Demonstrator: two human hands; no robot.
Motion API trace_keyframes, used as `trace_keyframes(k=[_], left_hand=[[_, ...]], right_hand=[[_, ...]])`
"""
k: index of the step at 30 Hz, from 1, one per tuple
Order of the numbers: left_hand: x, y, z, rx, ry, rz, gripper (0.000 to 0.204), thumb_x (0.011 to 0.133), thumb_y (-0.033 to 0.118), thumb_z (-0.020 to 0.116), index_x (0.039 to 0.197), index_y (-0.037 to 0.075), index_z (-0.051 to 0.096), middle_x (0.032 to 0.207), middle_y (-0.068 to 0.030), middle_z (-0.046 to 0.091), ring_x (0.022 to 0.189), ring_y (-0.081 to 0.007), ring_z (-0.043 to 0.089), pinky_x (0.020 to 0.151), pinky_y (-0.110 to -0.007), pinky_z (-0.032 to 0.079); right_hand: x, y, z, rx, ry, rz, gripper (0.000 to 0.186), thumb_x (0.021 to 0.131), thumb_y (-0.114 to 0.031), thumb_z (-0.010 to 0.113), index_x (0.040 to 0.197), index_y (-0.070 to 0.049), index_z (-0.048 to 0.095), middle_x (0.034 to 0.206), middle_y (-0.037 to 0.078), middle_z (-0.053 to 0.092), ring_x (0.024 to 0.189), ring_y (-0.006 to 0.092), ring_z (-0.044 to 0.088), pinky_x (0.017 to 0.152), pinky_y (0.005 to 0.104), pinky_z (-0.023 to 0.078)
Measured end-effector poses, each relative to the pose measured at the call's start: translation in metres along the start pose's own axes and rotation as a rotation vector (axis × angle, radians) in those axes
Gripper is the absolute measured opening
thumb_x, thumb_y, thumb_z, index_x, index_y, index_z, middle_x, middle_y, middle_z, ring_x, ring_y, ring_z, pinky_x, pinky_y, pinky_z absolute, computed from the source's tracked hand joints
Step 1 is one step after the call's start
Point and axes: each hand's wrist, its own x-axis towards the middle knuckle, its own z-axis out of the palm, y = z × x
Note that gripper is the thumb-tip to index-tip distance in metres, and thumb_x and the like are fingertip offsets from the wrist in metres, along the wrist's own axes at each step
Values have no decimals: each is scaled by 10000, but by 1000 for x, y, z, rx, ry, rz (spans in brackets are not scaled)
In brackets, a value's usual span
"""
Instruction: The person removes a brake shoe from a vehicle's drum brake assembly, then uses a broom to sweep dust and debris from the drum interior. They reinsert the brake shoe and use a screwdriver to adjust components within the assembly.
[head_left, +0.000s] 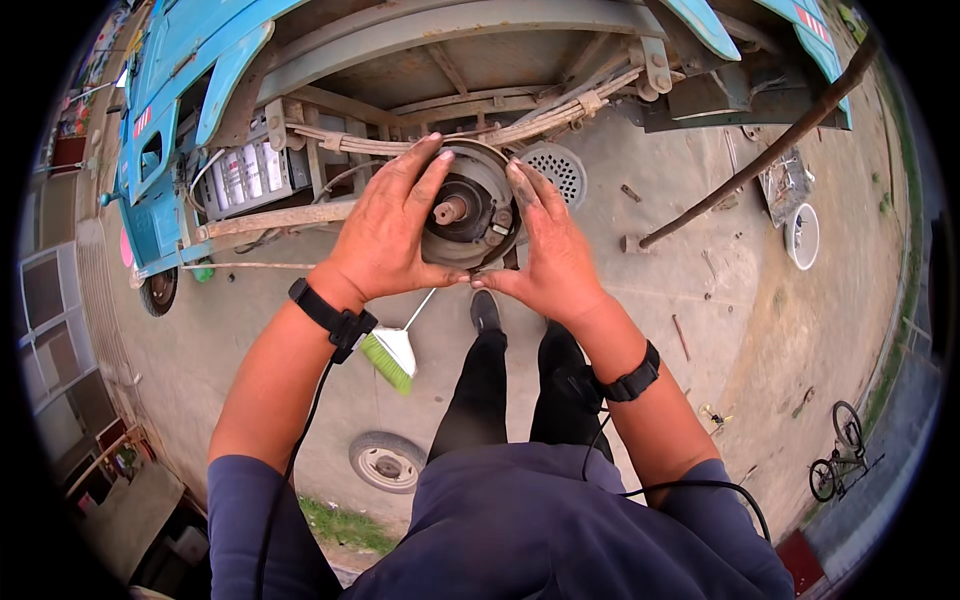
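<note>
Both hands surround a round, greasy brake assembly (470,215) with curved brake shoes and a bare axle stub (450,209) at its centre. My left hand (395,225) cups its left side, fingers reaching to the top edge and thumb at the bottom. On the right side, my right hand (545,235) curves round the rim, fingers pointing up. The thumbs nearly meet below the assembly. Part of each shoe is hidden behind the hands. Above the assembly runs a rusty leaf spring (570,110) under the blue vehicle (235,60).
A long rusty bar (760,155) slants at the right, near a white bucket (802,237) and a tray of parts (785,185). A perforated round drum (553,172) stands behind my right hand. Lower down are a green broom (392,355), a wheel (387,462) and a bicycle (843,455).
</note>
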Motion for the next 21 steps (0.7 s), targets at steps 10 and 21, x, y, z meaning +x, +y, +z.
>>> trace_keyframes(k=[10,21], left_hand=[[-5,-6,17,19,123,43,1270,580,583,914,1562,54,307,1585,-251,357,1398,-454,442,1164,-519,380],[-7,-8,21,27,148,47,1259,581,590,912,1550,56,312,1592,-248,349,1394,-448,451,1156,-514,401]], right_hand=[[8,9,-1,10,18,-32,1111,529,-245,970,1504,-105,456,1505,121,480,1335,374,514,1085,442,487],[9,7,-1,25,2,-7,1119,524,-258,976,1508,-112,462,1518,128,468,1343,383,517,1083,445,496]])
